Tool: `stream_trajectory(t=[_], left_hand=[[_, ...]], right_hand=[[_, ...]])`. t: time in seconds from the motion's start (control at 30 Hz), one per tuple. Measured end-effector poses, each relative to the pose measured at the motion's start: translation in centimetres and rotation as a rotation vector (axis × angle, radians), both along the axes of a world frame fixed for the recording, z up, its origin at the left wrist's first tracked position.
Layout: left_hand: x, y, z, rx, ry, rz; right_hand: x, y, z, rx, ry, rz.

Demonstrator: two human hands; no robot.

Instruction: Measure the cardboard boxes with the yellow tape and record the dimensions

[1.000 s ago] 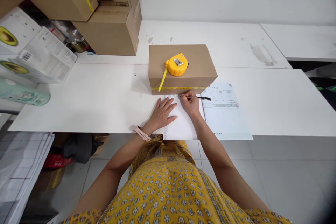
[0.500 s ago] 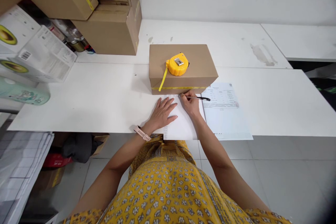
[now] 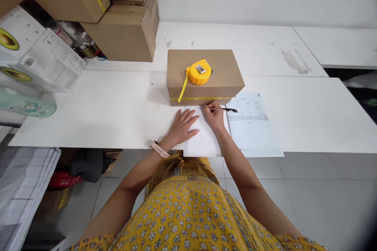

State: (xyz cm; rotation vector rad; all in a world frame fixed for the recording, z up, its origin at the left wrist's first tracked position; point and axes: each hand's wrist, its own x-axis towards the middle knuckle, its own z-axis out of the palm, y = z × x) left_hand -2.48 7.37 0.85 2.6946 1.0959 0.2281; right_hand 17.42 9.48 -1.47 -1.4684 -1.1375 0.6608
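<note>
Cartons [image 3: 119,39] pile upper left, a box [image 3: 225,68] sits mid-frame on white table [image 3: 118,106]! Left hand [image 3: 181,127] lies fingers-spread; right hand [image 3: 214,117] pinches pen [image 3: 231,110].

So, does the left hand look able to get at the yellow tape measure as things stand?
Probably yes: the left hand lies spread partly over the notebook, apparently holding nothing, and the yellow tape measure sits uncovered on top of the cardboard box.

The right hand [image 3: 213,115] holds a pen [image 3: 230,110] over the notebook [image 3: 203,141], left hand [image 3: 183,126] spread across its spiral edge
</note>
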Motion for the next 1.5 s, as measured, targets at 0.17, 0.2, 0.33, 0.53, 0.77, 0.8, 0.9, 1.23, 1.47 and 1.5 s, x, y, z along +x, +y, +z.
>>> stream_trajectory(t=[0.17,0.2,0.33,0.53,0.77,0.8,0.9,1.23,1.47,1.5], left_hand=[[0.0,0.0,0.0,0.0,0.003,0.002],[0.0,0.0,0.1,-0.002,0.004,0.003],[0.0,-0.1,0.2,-0.007,0.01,0.003],[0.0,0.0,0.2,-0.008,0.023,0.002],[0.0,0.0,0.0,-0.002,0.0,0.003],[0.0,0.0,0.0,-0.004,-0.004,0.003],[0.0,0.0,0.0,-0.008,-0.014,0.001],[-0.1,0.0,-0.3,-0.001,-0.012,-0.001],[-0.2,0.1,-0.2,-0.01,-0.025,0.004],[-0.2,0.2,-0.2,-0.009,-0.029,0.005]], right_hand=[[0.1,0.0,-0.2,0.008,-0.016,-0.006],[0.1,0.0,-0.2,0.011,-0.016,-0.005],[0.1,0.0,-0.3,0.008,-0.009,0.007],[0.1,0.1,-0.4,0.011,-0.012,-0.015],[0.1,0.1,-0.2,0.007,-0.005,-0.013],[0.1,0.1,-0.1,0.008,-0.005,-0.014],[0.1,0.0,0.0,-0.006,-0.022,-0.021],[0.1,0.2,-0.3,-0.003,-0.014,-0.019],[-0.1,-1.3,0.9,0.033,-0.005,-0.113],[0.1,-2.0,1.2,0.022,-0.031,-0.137]])
